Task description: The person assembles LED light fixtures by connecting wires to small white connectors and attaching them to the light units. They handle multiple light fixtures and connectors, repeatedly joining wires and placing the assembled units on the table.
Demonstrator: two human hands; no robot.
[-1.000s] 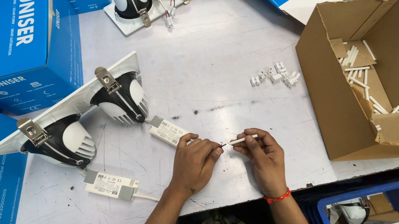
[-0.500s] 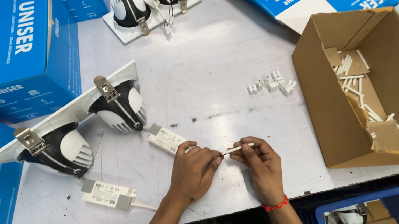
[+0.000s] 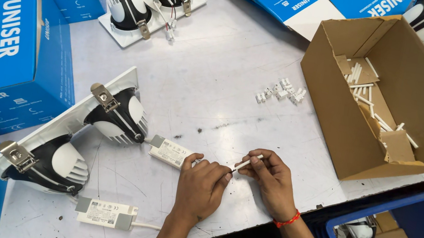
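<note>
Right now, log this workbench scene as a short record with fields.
Surface: grey metal table
Left hand: fingers resting at the small white rectangular driver box
Right hand: pinching a thin white sleeve piece
Beside the hands: twin black-and-white downlight fitting on a white plate
Centre: loose white plastic connectors
Right: open brown cardboard box of white sleeve pieces

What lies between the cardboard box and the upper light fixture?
In the head view, only a cluster of small white connectors on bare table between box and fixture.

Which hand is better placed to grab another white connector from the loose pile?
Right. The right hand lies nearer the white connectors, though it pinches a white sleeve; the left hand rests against the driver box.
</note>
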